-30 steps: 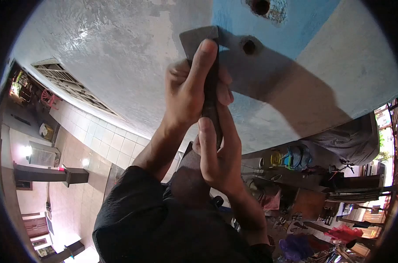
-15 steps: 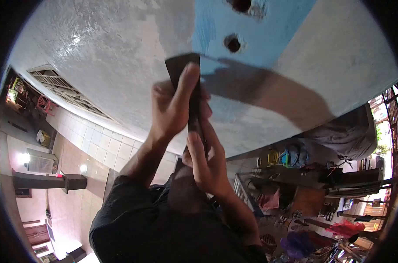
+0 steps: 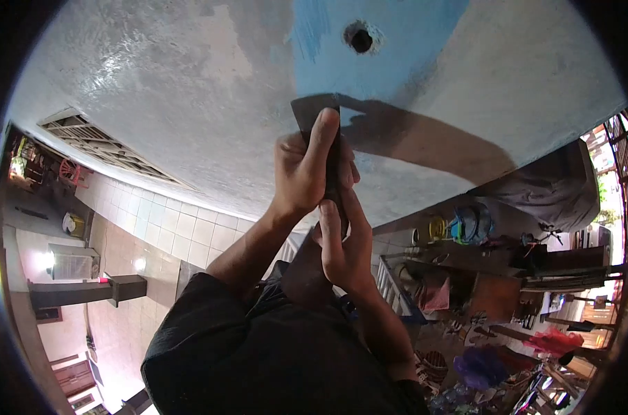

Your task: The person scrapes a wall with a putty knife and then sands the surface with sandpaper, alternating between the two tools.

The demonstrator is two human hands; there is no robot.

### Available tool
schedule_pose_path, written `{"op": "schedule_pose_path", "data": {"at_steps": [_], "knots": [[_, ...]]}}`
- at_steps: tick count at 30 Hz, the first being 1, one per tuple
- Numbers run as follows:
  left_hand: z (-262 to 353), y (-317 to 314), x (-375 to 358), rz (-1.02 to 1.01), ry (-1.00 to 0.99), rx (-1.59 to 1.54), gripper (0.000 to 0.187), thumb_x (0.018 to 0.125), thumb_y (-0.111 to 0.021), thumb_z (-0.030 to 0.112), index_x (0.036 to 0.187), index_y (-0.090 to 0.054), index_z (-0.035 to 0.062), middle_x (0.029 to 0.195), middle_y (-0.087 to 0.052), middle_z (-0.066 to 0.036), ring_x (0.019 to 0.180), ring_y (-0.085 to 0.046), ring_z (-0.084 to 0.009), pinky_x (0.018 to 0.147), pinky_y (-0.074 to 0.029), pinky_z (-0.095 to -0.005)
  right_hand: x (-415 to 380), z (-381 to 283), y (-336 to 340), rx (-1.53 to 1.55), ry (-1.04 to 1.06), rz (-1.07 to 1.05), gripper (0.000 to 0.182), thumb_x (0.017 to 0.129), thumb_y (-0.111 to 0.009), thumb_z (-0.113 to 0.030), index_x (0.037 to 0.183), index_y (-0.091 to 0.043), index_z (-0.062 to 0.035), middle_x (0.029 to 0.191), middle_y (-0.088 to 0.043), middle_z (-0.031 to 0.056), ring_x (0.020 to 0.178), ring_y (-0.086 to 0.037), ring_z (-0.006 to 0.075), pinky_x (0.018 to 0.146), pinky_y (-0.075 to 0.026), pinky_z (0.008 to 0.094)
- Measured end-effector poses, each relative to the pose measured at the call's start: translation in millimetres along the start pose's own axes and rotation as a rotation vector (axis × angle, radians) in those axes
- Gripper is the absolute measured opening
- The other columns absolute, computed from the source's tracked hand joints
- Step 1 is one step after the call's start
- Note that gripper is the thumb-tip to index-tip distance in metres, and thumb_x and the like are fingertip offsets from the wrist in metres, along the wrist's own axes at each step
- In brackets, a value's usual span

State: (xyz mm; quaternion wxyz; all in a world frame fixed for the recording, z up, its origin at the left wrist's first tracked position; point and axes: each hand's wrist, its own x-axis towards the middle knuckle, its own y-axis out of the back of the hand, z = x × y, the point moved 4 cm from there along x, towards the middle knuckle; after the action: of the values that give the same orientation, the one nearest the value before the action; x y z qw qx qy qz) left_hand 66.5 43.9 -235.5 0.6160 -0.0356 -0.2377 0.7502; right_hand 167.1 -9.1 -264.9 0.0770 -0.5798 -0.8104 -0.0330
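You are clamping your left hand [image 3: 301,176] and right hand [image 3: 350,252] around the flat-bladed tool [image 3: 311,111], which is pointing toward twelve o'clock, at the wall [image 3: 155,90]; uneven pressure could be digging a corner in.

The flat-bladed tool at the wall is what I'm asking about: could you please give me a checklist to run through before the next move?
1. Left hand gripping the flat-bladed tool, thumb along its face: ok.
2. Right hand gripping it lower down: ok.
3. Blade clear of the dark hole: ok, it sits below it in view.
4. Blade edge touching the wall: cannot tell.
5. Wall beside the blade free of shadow: not ok.
6. Blade's far face clean: cannot tell, hidden.
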Motion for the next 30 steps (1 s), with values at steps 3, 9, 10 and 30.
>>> {"op": "schedule_pose_path", "data": {"at_steps": [3,9,10,30], "knots": [[-4,3,-5,0.001,0.069,-0.028,0.049,0.095,-0.049,0.036,0.063,-0.058,0.0008,0.048,-0.053,-0.007,0.044,-0.056,-0.0145,0.042,-0.044,-0.0272,-5,12,0,-0.041,0.035,0.006,0.051,0.094,-0.043,-0.011,0.139,-0.026,0.0067,0.098,-0.061,0.0196,0.079,-0.056,0.0133,0.071,-0.045,0.0259],[-5,5,-6,0.016,0.048,0.090,0.048,0.095,-0.049,0.035,0.062,-0.057,0.0010,0.047,-0.052,-0.006,0.044,-0.056,-0.0144,0.041,-0.044,-0.0272,-3,25,-4,-0.008,0.050,0.056,0.051,0.094,-0.042,-0.012,0.138,-0.025,0.0075,0.099,-0.061,0.0200,0.083,-0.058,0.0151,0.072,-0.046,0.0272],[-1,2,-1,0.010,0.026,0.055,0.048,0.095,-0.049,0.035,0.062,-0.057,0.0009,0.046,-0.052,-0.006,0.044,-0.056,-0.0144,0.041,-0.043,-0.0273,1,13,-5,-0.040,0.095,0.073,0.051,0.094,-0.042,-0.012,0.139,-0.025,0.0074,0.101,-0.061,0.0202,0.082,-0.057,0.0148,0.072,-0.046,0.0272],[7,-15,6,-0.066,0.015,-0.040,0.051,0.096,-0.046,0.036,0.061,-0.056,0.0013,0.048,-0.053,-0.006,0.044,-0.055,-0.0141,0.043,-0.045,-0.0274,2,-6,5,-0.164,0.056,0.057,0.049,0.092,-0.040,-0.008,0.137,-0.029,0.0066,0.115,-0.051,0.0231,0.099,-0.054,0.0215,0.082,-0.042,0.0294]]}}
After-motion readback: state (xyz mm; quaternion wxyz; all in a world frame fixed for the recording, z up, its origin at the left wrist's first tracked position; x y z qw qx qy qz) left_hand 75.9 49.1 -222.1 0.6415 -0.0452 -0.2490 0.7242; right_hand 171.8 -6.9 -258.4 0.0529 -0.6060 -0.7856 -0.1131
